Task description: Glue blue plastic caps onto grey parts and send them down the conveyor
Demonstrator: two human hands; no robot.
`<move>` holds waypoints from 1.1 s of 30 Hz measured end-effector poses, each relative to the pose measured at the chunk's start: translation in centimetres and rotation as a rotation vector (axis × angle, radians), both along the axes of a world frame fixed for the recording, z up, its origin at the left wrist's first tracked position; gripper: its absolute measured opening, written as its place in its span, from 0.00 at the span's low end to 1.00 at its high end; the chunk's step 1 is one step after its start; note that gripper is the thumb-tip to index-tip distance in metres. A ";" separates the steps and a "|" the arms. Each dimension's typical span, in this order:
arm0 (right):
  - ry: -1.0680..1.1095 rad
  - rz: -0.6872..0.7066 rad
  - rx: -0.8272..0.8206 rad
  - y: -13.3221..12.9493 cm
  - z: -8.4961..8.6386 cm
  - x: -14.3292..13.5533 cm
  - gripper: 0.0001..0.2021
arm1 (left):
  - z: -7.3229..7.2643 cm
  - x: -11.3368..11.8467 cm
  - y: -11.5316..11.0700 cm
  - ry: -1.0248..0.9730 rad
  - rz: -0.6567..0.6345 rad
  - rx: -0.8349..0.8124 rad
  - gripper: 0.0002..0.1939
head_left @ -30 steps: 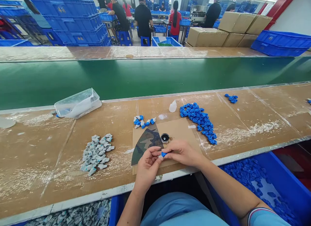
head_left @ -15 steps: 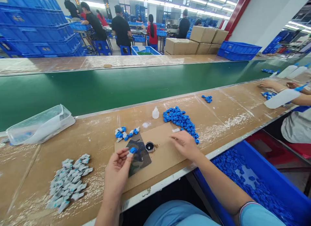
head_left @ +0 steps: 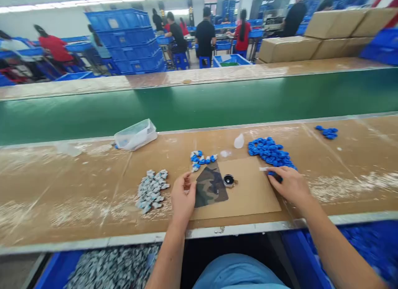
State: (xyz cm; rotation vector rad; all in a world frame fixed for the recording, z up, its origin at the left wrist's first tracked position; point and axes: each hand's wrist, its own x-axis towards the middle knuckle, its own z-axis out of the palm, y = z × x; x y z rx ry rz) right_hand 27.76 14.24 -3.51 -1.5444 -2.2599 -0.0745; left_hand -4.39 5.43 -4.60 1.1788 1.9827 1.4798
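Blue pieces (head_left: pixel 270 151) by right hand (head_left: pixel 290 183), grip unclear, left hand (head_left: pixel 183 197) parted, crate marking (head_left: pixel 113 23) illegible

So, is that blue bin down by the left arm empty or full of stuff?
Not empty: lots of grey pieces lie in the blue bin. How deep, I can't tell.

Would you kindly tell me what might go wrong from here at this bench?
The right hand is at the edge of the blue pile, so it might scatter some. The left hand is beside the camouflage sheet and might shift it. The small round pot sits on the cardboard between them, so a crossing hand could knock it.
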 end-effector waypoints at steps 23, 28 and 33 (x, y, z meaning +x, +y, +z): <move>0.610 0.366 -0.285 -1.3 1.2 -6.3 0.13 | 0.4 -3.5 -5.0 0.372 0.243 0.047 0.12; 0.523 0.428 -0.264 -1.5 2.3 -7.7 0.10 | 0.6 -1.4 -4.6 -0.040 0.129 0.092 0.16; 0.432 0.490 -0.238 -1.4 2.4 -8.2 0.11 | 0.2 0.0 -4.4 -0.125 -0.036 -0.004 0.19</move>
